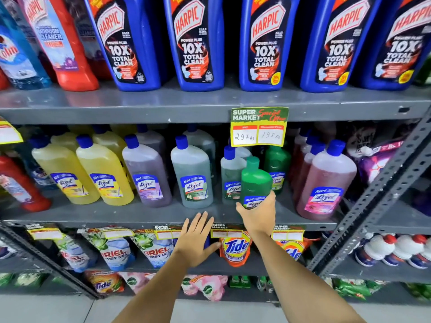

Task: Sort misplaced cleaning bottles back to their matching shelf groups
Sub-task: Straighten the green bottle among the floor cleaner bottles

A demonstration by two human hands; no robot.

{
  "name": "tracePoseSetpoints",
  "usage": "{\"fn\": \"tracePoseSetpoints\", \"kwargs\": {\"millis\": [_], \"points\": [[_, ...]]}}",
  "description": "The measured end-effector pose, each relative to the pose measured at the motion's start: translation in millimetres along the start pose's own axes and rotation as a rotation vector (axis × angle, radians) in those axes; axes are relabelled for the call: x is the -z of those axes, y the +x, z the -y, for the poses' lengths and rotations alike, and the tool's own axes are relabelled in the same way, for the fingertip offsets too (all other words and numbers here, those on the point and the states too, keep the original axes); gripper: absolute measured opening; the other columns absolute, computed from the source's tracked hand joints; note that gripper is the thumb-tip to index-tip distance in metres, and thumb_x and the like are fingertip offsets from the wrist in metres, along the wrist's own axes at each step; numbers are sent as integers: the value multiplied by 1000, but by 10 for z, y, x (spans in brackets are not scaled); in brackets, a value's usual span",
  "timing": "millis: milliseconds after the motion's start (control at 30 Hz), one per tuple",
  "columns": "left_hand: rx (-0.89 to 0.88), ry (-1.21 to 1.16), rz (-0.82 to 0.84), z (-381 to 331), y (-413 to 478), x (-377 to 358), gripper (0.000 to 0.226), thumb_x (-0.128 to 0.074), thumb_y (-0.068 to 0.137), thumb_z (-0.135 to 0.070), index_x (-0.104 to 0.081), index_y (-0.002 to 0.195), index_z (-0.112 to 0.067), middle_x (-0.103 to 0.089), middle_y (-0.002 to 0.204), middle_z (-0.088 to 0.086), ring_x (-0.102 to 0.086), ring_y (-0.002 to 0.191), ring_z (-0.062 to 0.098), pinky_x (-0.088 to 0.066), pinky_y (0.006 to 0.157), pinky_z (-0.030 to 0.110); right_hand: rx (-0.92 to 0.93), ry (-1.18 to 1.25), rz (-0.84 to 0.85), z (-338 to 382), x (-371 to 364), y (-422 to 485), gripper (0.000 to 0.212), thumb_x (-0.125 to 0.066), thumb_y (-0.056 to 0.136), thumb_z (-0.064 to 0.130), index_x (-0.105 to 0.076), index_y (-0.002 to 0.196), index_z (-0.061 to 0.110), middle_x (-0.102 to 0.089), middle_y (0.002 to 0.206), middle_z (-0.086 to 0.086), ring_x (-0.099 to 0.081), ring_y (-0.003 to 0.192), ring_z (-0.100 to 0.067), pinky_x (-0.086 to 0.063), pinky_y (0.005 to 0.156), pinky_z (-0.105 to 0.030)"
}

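A small green Lizol bottle (255,180) with a green cap is held upright just above the middle shelf (144,214), my right hand (257,215) gripping its base from below. It stands in front of a pale grey-green Lizol bottle (231,176) and left of another dark green bottle (277,166). My left hand (196,238) hovers flat with spread fingers at the shelf's front edge, holding nothing. The same shelf carries yellow (105,173), purple (147,173), grey-green (193,176) and pink (326,183) Lizol bottles in colour groups.
Blue Harpic bottles (193,43) fill the top shelf, with red Harpic (63,43) at its left. A price tag (258,127) hangs above the green bottles. Ariel (116,250) and Tide pouches (234,249) sit on the lower shelf. A slanted metal brace (382,194) crosses at right.
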State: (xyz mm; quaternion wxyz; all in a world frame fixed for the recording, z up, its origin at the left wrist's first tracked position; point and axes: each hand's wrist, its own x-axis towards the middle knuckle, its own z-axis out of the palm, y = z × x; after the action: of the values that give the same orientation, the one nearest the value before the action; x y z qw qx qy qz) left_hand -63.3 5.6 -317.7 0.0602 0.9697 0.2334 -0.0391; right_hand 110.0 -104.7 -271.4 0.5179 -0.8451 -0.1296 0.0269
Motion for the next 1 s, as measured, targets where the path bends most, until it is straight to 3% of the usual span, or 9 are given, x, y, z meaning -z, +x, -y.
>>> {"fn": "tracePoseSetpoints", "kwargs": {"millis": [333,433,700,1000], "points": [[10,27,-19,-26,8,-48,81,-20,94,-69,2,155,-21,9,163,5,12,148,23,7,118,46,-40,-38,8,-241,406,264,111,-87,58,48,-22,144,23,-58,132,-5,-62,113,-35,-52,91,-48],[17,17,-32,-28,10,-65,81,-21,94,-69,2,155,-22,9,163,5,13,148,22,7,118,46,-38,5,4,-279,354,193,120,-92,57,40,-15,148,27,-53,136,-7,-61,115,-32,-52,91,-48],[12,15,-83,-31,-1,-98,77,-22,96,-65,0,155,-22,7,164,3,11,149,22,7,118,46,-61,23,-25,-388,214,273,100,-90,63,24,-28,140,17,-54,125,-10,-60,109,-35,-50,84,-44],[-30,-14,-154,-11,1,-156,77,-29,96,-64,-14,155,-17,-6,163,8,-2,149,29,7,117,49,-45,12,11,-421,195,468,108,-90,65,25,-21,148,16,-53,136,-11,-59,116,-37,-48,93,-44]]}}
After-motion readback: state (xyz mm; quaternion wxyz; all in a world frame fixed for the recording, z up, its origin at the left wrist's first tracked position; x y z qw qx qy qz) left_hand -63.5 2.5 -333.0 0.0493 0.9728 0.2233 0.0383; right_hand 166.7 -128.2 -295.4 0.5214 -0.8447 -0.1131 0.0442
